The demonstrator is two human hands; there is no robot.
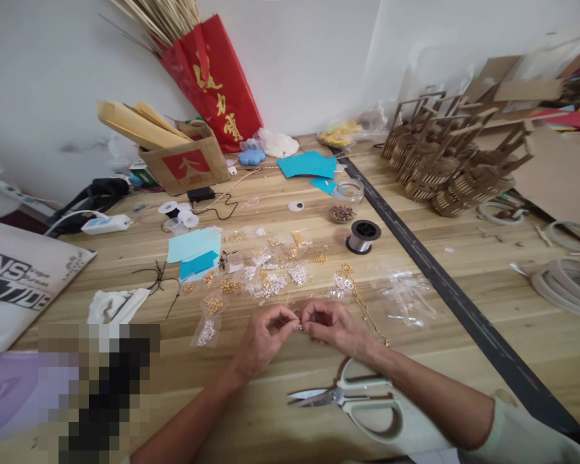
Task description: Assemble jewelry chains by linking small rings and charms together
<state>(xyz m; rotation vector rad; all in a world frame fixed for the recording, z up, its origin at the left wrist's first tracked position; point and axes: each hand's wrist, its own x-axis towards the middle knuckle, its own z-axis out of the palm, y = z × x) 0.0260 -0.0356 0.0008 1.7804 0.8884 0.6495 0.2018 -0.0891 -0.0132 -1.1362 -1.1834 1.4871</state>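
Observation:
Thumb and forefinger of my left hand (pixel 269 333) are pinched together, their tips almost touching those of my right hand (pixel 336 327), which is also closed in a pinch. Between the fingertips shows a tiny silvery piece (pixel 299 326), too small to name. Scissors (pixel 339 394) with pale handles lie slightly open below the hands, partly beneath my right forearm. A gold chain (pixel 359 298) runs beside my right hand. Just beyond the hands are small clear bags of white beads (pixel 270 285) and gold findings (pixel 231 285).
A spool of silver wire (pixel 362 238) and a glass jar (pixel 350 191) stand farther back. Blue sheets (pixel 307 165) lie behind them. Wooden lantern-like baskets (pixel 447 154) crowd the right rear, past a dark strip (pixel 415 258). A cardboard box (pixel 186 164) and red bag (pixel 217 77) stand back left.

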